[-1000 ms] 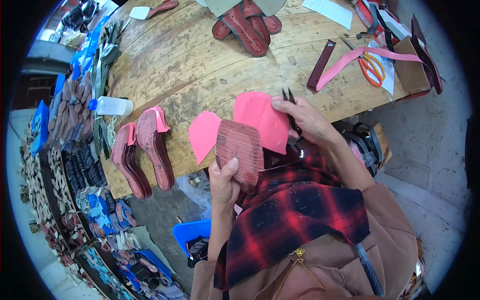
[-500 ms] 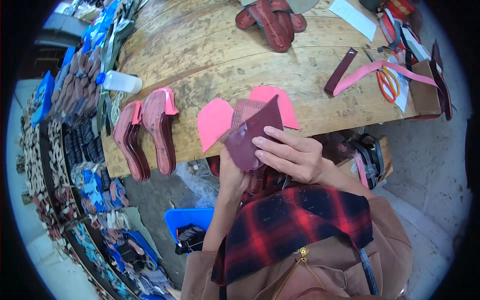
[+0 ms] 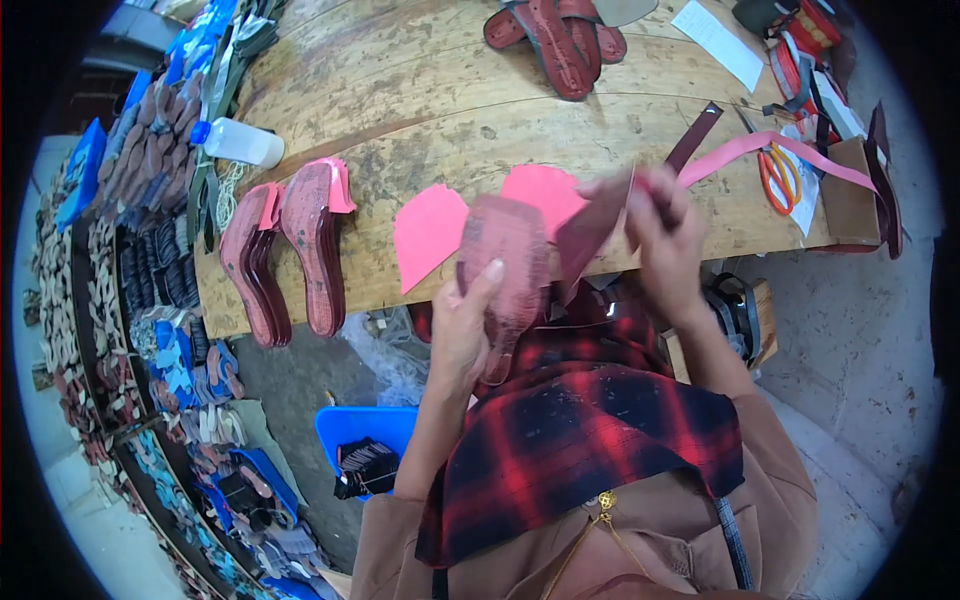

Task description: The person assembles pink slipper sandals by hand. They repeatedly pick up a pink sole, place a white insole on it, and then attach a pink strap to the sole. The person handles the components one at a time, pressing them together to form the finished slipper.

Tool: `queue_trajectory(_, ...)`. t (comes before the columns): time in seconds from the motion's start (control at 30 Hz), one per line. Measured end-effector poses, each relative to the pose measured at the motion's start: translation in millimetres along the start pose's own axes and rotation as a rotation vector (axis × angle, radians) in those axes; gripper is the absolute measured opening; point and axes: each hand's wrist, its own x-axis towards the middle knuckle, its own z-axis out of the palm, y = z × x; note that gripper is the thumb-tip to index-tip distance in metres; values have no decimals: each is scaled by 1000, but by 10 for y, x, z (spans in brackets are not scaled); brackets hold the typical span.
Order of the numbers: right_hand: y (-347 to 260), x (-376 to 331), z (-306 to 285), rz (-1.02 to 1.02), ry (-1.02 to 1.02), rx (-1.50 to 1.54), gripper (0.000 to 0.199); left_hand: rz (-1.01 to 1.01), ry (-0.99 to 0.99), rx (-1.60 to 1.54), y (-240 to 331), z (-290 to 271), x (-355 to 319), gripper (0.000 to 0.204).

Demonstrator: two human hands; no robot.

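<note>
My left hand (image 3: 460, 335) grips a reddish insole (image 3: 508, 250) with crosshatched marks, thumb lying on its upper face, wide end pointing away from me. To its right, my right hand (image 3: 668, 235) pinches a dark maroon leather piece (image 3: 590, 232); the fingers and the piece are smeared by motion. The two held things are apart. Beyond them on the table edge lie two pink cut pieces, the left one (image 3: 428, 238) in full view and the right one (image 3: 542, 192) partly covered by the maroon piece.
Two stacks of insoles with pink flaps, one (image 3: 252, 270) beside the other (image 3: 312, 245), overhang the wooden table (image 3: 380, 110). A white bottle (image 3: 240, 142) stands behind them. Orange-handled scissors (image 3: 780, 180) and a pink strip (image 3: 745, 142) lie right. A blue bin (image 3: 370, 425) sits below.
The maroon leather piece has come off the insole and moved right with my right hand. The insole's face now shows in my left hand.
</note>
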Motion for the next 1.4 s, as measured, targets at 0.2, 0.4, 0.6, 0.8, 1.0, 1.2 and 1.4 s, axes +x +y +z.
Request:
queue_trajectory(0.2, 437, 1011, -606, -333, 160, -821, 25, -2, 96, -5, 40, -356, -116, 33)
queue_trajectory(0.4, 419, 258, -118, -428, -282, -766, 36, -45, 47, -73, -57, -453, -130, 31)
queue_trajectory(0.6, 720, -1, 168, -475, -334, -919, 37, -62, 34, -108, -113, -525, -166, 35)
queue_trajectory(0.8, 711, 119, 84, -549, -417, -868, 32, -10, -116, -17, -235, -752, -285, 38)
queue_trajectory(1.0, 859, 288, 33, -460, -392, -725, 28, -58, -199, -2, -150, -343, -143, 38)
queue_trajectory(1.2, 905, 543, -63, 0, -79, -238, 19, -123, -289, -163, -341, 56, 349, 34)
queue_trajectory(1.4, 255, 294, -146, -535, -50, -422, 5, -95, -273, 20, -434, -34, 430, 31)
